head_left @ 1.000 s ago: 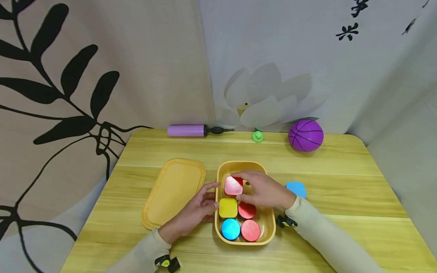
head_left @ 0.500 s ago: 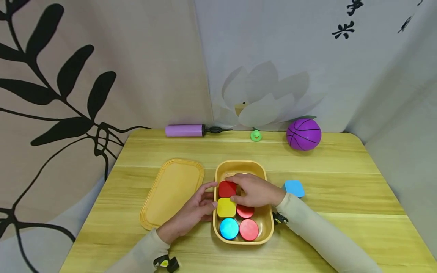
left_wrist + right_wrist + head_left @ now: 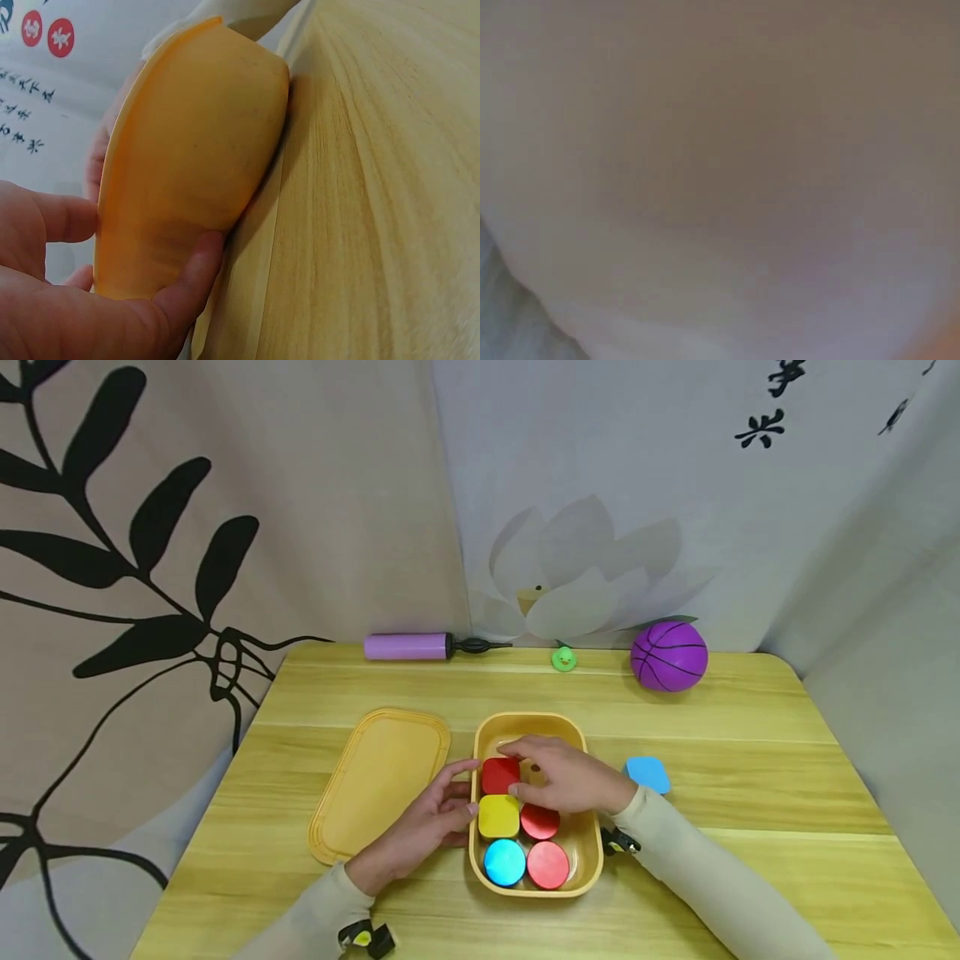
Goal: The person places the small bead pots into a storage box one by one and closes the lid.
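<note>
In the head view a yellow-orange box (image 3: 592, 860) holds a red square block (image 3: 500, 775), a yellow square block (image 3: 498, 817), a red round block (image 3: 540, 822), a blue round block (image 3: 505, 862) and a pink round block (image 3: 548, 865). My right hand (image 3: 573, 775) is over the box, thumb and fingers spread around the red square's right side; whether they touch it is unclear. With relaxed fingers, my left hand (image 3: 427, 822) touches the box's left side. The left wrist view shows those fingers (image 3: 191, 277) against the outer wall (image 3: 195, 150). Blurred skin fills the right wrist view.
A yellow lid (image 3: 382, 781) lies left of the box, and a blue square block (image 3: 648, 774) sits to its right. Along the table's back edge are a purple pump (image 3: 408, 647), a small green duck (image 3: 564, 659) and a purple ball (image 3: 669, 657).
The red square block has gone down into the box, beside the yellow block. My right hand moved left and down with it, then its fingers lifted slightly off. My left hand stays put.
</note>
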`<state>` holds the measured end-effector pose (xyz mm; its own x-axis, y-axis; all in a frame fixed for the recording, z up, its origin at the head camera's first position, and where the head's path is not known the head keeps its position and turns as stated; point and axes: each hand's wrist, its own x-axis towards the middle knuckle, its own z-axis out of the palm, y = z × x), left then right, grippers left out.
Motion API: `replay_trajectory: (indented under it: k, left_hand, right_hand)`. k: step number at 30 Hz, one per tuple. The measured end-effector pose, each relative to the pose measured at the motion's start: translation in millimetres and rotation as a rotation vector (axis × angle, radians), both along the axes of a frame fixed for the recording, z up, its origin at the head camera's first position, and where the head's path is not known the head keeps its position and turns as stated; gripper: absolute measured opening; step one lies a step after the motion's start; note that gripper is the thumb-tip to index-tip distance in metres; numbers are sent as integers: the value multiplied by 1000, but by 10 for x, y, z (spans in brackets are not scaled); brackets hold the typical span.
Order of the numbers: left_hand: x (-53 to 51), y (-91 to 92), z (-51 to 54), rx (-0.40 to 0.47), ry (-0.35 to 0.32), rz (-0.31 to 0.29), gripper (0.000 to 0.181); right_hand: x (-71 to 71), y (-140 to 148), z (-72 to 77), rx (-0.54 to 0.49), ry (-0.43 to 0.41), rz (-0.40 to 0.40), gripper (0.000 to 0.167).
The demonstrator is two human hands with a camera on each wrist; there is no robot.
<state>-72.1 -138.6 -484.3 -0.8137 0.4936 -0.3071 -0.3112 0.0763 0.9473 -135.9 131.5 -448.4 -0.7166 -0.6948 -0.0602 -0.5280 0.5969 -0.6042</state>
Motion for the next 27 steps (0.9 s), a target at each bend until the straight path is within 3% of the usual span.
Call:
replay_trajectory:
  k: [7,16,27]
  left_hand:
    - [-1,11,-9,-2,7,4,62]
    - [-3,6,-17,-14,14,6,61]
    - [-13,3,-36,-17,12,2,61]
  right_hand:
    - [56,162,68,-119,17,-55,50]
    - [108,508,156,-215,147,-125,45]
    - [156,1135,77,-198,217,-263,40]
